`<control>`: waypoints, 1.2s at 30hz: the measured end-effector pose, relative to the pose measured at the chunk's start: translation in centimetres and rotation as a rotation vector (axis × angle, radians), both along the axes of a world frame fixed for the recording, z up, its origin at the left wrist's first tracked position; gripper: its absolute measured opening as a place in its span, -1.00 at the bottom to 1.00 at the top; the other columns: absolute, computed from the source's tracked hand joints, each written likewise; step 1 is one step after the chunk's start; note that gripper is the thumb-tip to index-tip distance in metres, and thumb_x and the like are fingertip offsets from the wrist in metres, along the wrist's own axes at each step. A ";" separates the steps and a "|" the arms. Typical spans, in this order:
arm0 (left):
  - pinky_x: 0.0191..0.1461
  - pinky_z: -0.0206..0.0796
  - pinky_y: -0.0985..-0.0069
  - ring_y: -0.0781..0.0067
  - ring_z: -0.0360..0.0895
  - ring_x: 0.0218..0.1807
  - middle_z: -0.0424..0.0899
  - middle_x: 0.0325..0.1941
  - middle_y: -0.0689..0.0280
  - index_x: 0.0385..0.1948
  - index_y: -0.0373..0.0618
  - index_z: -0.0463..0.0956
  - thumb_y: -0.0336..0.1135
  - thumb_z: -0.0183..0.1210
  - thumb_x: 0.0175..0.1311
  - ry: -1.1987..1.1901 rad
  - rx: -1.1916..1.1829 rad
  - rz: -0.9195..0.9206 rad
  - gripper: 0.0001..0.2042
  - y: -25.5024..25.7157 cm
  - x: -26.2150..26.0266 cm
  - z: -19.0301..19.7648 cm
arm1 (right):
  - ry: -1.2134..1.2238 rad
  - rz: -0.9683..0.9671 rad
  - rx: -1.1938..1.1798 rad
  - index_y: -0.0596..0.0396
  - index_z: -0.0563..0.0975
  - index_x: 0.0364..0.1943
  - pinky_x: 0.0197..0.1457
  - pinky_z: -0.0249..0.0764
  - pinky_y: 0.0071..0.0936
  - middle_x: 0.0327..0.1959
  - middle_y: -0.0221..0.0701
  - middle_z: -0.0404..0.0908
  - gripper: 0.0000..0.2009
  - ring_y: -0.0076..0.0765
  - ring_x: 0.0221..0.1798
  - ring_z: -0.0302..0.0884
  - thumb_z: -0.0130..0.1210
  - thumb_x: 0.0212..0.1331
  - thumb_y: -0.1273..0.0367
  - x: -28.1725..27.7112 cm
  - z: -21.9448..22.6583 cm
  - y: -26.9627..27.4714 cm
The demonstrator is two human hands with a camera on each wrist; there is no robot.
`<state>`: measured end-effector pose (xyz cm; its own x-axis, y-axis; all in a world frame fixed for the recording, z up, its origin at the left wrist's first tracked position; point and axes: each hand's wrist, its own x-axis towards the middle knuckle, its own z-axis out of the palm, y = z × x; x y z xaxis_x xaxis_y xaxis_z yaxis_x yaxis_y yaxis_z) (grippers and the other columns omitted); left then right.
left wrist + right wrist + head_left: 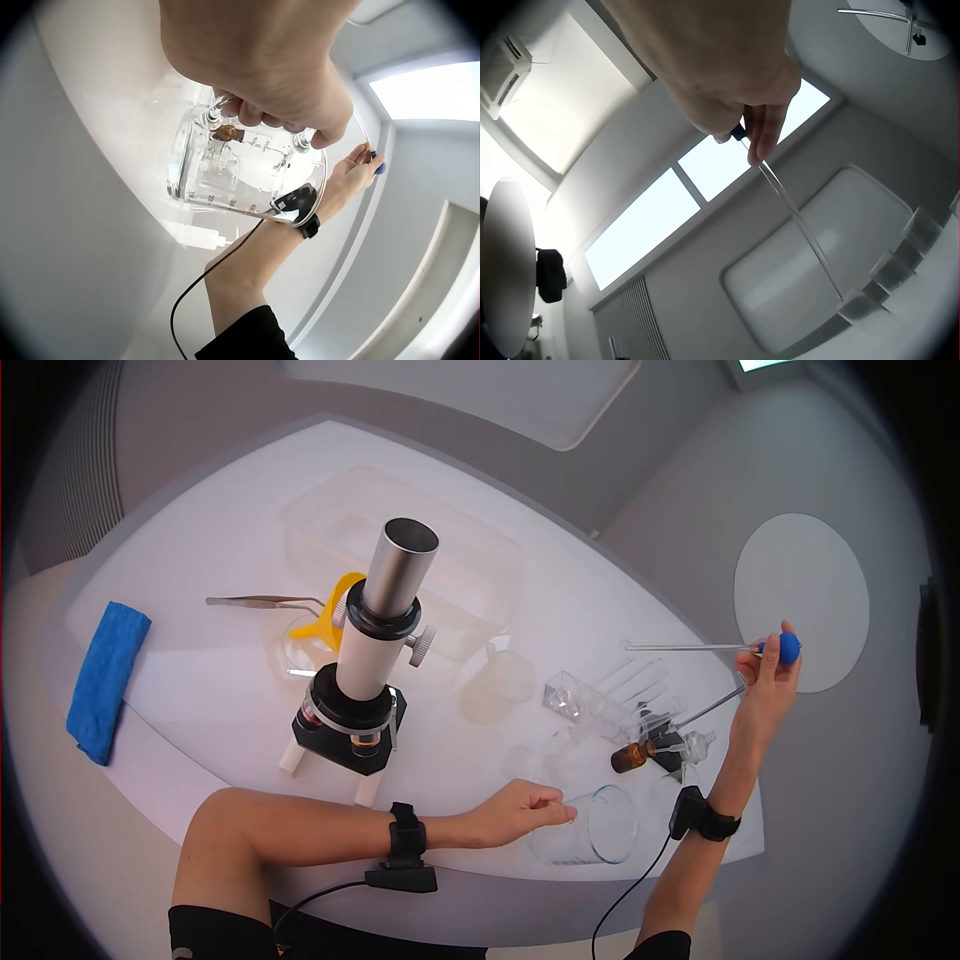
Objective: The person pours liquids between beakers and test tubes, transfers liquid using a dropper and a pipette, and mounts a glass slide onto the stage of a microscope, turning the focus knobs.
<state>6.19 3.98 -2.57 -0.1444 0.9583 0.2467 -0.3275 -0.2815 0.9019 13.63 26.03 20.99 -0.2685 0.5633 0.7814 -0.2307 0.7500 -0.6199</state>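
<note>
My left hand (518,815) grips the handle of a clear glass beaker (612,828) near the table's front edge. The left wrist view shows the curled fingers at the handle and printed graduations on the beaker's wall (225,202). Raised at the right, my right hand (765,695) pinches a long glass dropper by its blue rubber bulb (789,649). Its glass tube (690,648) points left over the table in the head view. In the right wrist view, the dropper's tube (802,225) slants down from the fingertips.
A microscope (375,645) stands left of centre, with a yellow funnel (328,622), tweezers (250,601) and a blue cloth (108,680) beyond it. Behind is a translucent bin (480,555). An amber bottle (630,757) lies among clear glassware by the right edge.
</note>
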 end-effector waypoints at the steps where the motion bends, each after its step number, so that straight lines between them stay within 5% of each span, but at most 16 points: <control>1: -0.39 -0.08 0.62 0.71 -0.01 -0.47 0.10 -0.59 0.54 -0.64 -0.10 0.18 -0.20 0.08 0.42 0.005 0.020 0.005 -0.59 0.0 0.0 -0.1 | -0.054 -0.012 0.025 0.16 0.37 0.20 -0.29 0.52 -0.65 -0.37 -0.44 0.50 -0.56 -0.58 -0.41 0.56 0.11 0.35 0.21 -0.5 -0.2 -0.2; 7: -0.39 -0.06 0.61 0.71 -0.01 -0.47 0.10 -0.60 0.54 -0.64 -0.11 0.18 -0.19 0.08 0.43 0.032 0.008 0.000 -0.59 -0.4 0.1 0.5 | -0.327 0.021 0.073 0.15 0.39 0.18 -0.30 0.50 -0.62 -0.37 -0.40 0.55 -0.58 -0.55 -0.37 0.56 0.13 0.34 0.24 -3.6 -0.9 -0.2; 12: -0.40 -0.08 0.60 0.70 -0.02 -0.48 0.09 -0.60 0.54 -0.64 -0.10 0.18 -0.17 0.08 0.43 0.020 0.032 0.003 -0.58 -0.4 0.2 0.4 | -0.657 0.051 0.359 0.09 0.52 0.02 -0.23 0.46 -0.52 -0.31 -0.30 0.61 -0.62 -0.46 -0.33 0.56 0.29 0.18 0.24 -6.0 -3.4 -1.0; 16: -0.42 -0.10 0.57 0.69 -0.02 -0.49 0.07 -0.61 0.53 -0.64 -0.09 0.17 -0.12 0.07 0.44 0.059 0.042 0.017 -0.56 -0.4 0.2 0.4 | -0.757 0.030 0.516 0.09 0.53 -0.02 -0.02 0.42 -0.34 -0.24 -0.26 0.62 -0.61 -0.21 -0.15 0.52 0.34 0.09 0.26 -6.9 -5.0 -1.5; 23: -0.42 -0.09 0.57 0.68 -0.02 -0.49 0.07 -0.62 0.52 -0.64 -0.08 0.17 -0.08 0.05 0.44 0.070 0.048 0.022 -0.56 -0.6 0.2 0.8 | -0.685 -0.116 0.699 0.09 0.52 0.00 0.06 0.38 -0.36 -0.12 -0.29 0.56 -0.57 -0.18 -0.04 0.44 0.35 0.05 0.28 -6.3 -6.5 -0.9; 29: -0.43 -0.07 0.56 0.67 0.00 -0.51 0.10 -0.63 0.50 -0.64 -0.11 0.21 -0.09 0.05 0.44 0.075 0.019 0.020 -0.56 -0.8 0.1 1.0 | -0.470 -0.163 0.557 0.15 0.50 0.00 0.03 0.41 -0.36 -0.14 -0.31 0.55 -0.60 -0.28 -0.05 0.47 0.32 0.05 0.40 -0.7 -7.9 -1.0; 32: -0.45 -0.07 0.56 0.66 0.00 -0.52 0.12 -0.65 0.49 -0.65 -0.13 0.24 -0.09 0.06 0.43 0.069 0.007 0.018 -0.56 -0.8 0.1 1.4 | -0.467 0.004 0.404 0.20 0.47 0.00 -0.04 0.43 -0.48 -0.14 -0.34 0.56 -0.63 -0.40 -0.11 0.52 0.27 0.12 0.44 3.1 -11.1 1.3; 34: -0.46 -0.07 0.57 0.66 0.01 -0.53 0.14 -0.66 0.49 -0.65 -0.12 0.25 -0.10 0.05 0.44 0.072 -0.010 0.040 -0.57 -0.8 0.2 1.4 | -0.507 0.219 0.000 0.21 0.47 -0.02 -0.09 0.44 -0.60 -0.19 -0.38 0.56 -0.70 -0.53 -0.22 0.52 0.23 0.21 0.40 4.6 -13.3 1.2; 36: -0.46 -0.07 0.57 0.66 0.02 -0.53 0.15 -0.66 0.49 -0.65 -0.12 0.26 -0.10 0.04 0.44 0.080 -0.051 0.018 -0.57 -0.8 0.3 1.5 | -0.476 0.263 -0.142 0.20 0.49 -0.04 -0.09 0.43 -0.62 -0.24 -0.41 0.55 -0.72 -0.55 -0.23 0.52 0.21 0.24 0.37 5.1 -13.7 -0.4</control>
<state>6.50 3.20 -1.07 -0.1436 0.9674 0.2088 -0.2489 -0.2395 0.9384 18.70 25.61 7.25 -0.7189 0.5206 0.4606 -0.0684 0.6064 -0.7922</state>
